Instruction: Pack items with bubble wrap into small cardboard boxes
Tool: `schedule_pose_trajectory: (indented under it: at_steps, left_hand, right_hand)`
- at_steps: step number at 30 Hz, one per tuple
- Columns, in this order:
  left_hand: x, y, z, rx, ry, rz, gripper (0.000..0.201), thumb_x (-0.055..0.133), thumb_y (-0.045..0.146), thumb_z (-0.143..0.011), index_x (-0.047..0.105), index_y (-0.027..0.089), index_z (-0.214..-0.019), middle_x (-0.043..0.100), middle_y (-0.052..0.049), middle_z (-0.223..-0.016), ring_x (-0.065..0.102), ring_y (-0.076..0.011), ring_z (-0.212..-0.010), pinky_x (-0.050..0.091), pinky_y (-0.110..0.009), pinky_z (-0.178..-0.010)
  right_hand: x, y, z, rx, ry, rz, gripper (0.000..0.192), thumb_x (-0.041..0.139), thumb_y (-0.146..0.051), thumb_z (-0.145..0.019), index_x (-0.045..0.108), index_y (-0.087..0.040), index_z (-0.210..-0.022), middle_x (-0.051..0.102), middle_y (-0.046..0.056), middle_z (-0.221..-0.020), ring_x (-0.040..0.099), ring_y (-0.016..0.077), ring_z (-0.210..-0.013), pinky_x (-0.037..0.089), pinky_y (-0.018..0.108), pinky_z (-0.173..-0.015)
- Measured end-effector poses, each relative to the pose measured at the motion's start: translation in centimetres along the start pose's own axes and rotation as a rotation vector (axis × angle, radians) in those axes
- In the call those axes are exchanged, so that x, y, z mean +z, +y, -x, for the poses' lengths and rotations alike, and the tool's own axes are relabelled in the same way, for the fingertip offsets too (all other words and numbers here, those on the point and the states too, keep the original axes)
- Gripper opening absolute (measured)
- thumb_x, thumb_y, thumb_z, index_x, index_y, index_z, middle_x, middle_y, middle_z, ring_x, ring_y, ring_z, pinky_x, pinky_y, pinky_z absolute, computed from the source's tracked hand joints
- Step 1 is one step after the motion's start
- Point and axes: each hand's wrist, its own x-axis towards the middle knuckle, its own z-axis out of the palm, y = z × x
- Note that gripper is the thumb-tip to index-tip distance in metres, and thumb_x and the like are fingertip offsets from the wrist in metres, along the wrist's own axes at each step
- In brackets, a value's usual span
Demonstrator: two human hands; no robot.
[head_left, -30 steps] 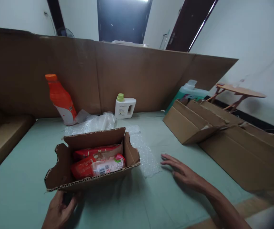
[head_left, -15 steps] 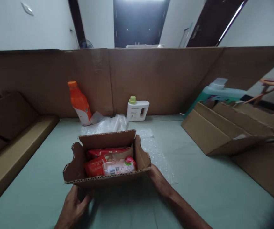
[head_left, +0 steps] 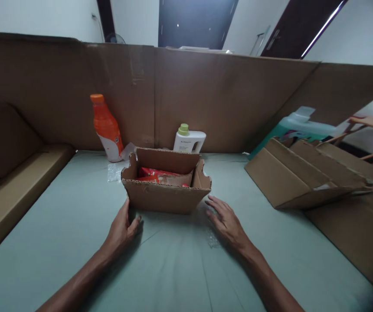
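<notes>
Now hands point(head_left: 173, 223) flank corrugated cardboard box point(head_left: 165, 195).

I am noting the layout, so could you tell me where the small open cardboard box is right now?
The small cardboard box sits mid-table, just beyond the left hand and right hand, before the white bottle.

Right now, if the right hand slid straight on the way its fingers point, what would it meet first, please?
Probably the box: the right hand lies flat on the table, fingers aimed up-left at its near right corner, apparently just short of it.
</notes>
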Motion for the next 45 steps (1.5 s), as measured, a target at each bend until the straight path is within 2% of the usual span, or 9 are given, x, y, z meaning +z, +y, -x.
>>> schedule_pose_trajectory:
  at_steps: [5,10,16,20,27,32,37,41,45]
  left_hand:
    - [0.5,-1.5,6.5,0.092,-0.024,-0.032,0.075,0.057,0.032,-0.087,0.030,0.016,-0.155,0.045,-0.021,-0.152,0.042,-0.0351,-0.142,0.034,-0.058,-0.116]
    - [-1.7,-0.7,3.5,-0.117,0.136,0.092,0.079,0.061,0.038,-0.086,0.028,0.018,-0.155,0.037,-0.023,-0.157,0.039,-0.0352,-0.145,0.034,-0.056,-0.116]
    - [-1.1,2.1,-1.7,0.006,0.065,0.270,0.065,0.063,0.035,-0.079,0.047,0.017,-0.140,0.060,-0.016,-0.136,0.056,-0.0303,-0.127,0.044,-0.046,-0.107]
    - [0.7,2.8,-2.5,0.003,0.135,0.274,0.050,0.054,0.032,-0.084,0.053,0.012,-0.130,0.067,-0.012,-0.117,0.063,-0.0253,-0.109,0.048,-0.038,-0.099]
    - [1.5,2.5,-4.9,-0.012,0.157,0.262,0.053,0.053,0.023,-0.086,0.050,0.011,-0.137,0.063,-0.014,-0.130,0.055,-0.0268,-0.126,0.041,-0.040,-0.110]
    - [0.5,0.6,-0.6,-0.082,0.066,0.254,0.069,0.059,0.027,-0.085,0.038,0.012,-0.149,0.055,-0.019,-0.144,0.053,-0.0288,-0.134,0.039,-0.045,-0.114]
    - [-0.2,-0.4,6.6,-0.048,-0.042,0.200,0.065,0.059,0.035,-0.085,0.045,0.016,-0.146,0.055,-0.018,-0.145,0.051,-0.0296,-0.136,0.038,-0.051,-0.116]
    - [-0.3,0.8,10.6,-0.010,-0.076,0.183,0.054,0.059,0.039,-0.084,0.059,0.016,-0.133,0.061,-0.016,-0.138,0.056,-0.0298,-0.130,0.042,-0.050,-0.113]
    - [-1.3,1.7,12.4,-0.173,-0.040,0.310,0.054,0.059,0.047,-0.085,0.062,0.016,-0.129,0.062,-0.016,-0.138,0.056,-0.0303,-0.130,0.042,-0.050,-0.113]
  right_hand:
    - [0.3,1.3,6.4,-0.041,-0.026,0.334,0.042,0.053,-0.039,-0.093,0.068,-0.020,-0.127,0.064,0.015,-0.136,0.058,0.0346,-0.124,0.048,0.053,-0.100]
    - [0.2,-1.4,8.5,-0.058,-0.026,0.294,0.035,0.054,-0.042,-0.094,0.072,-0.023,-0.117,0.070,0.013,-0.123,0.063,0.0315,-0.113,0.049,0.050,-0.095]
    - [0.2,-5.3,2.5,-0.032,0.026,0.017,0.053,0.059,-0.047,-0.087,0.062,-0.017,-0.131,0.066,0.015,-0.133,0.059,0.0338,-0.123,0.046,0.049,-0.102]
    - [2.5,-5.9,-3.0,0.074,-0.012,-0.115,0.047,0.060,-0.038,-0.082,0.064,-0.016,-0.122,0.074,0.014,-0.115,0.069,0.0316,-0.101,0.055,0.041,-0.084]
    - [3.8,-4.6,-6.3,0.117,0.002,-0.120,0.047,0.051,-0.036,-0.086,0.061,-0.012,-0.126,0.073,0.016,-0.117,0.069,0.0296,-0.103,0.055,0.040,-0.086]
    - [1.5,-2.7,1.4,0.055,-0.002,-0.041,0.047,0.056,-0.040,-0.087,0.064,-0.016,-0.127,0.066,0.017,-0.133,0.060,0.0328,-0.124,0.045,0.050,-0.106]
    - [2.1,-2.6,10.1,-0.131,-0.023,0.303,0.030,0.059,-0.028,-0.092,0.070,-0.020,-0.119,0.067,0.014,-0.131,0.062,0.0320,-0.119,0.052,0.049,-0.096]
    - [3.0,-4.5,10.4,-0.158,0.034,0.375,0.022,0.055,-0.018,-0.095,0.074,-0.020,-0.106,0.075,0.011,-0.110,0.068,0.0279,-0.101,0.054,0.043,-0.087]
    - [3.1,-8.6,9.8,-0.197,-0.010,0.207,0.022,0.052,-0.019,-0.099,0.074,-0.021,-0.104,0.077,0.007,-0.103,0.070,0.0238,-0.096,0.052,0.039,-0.086]
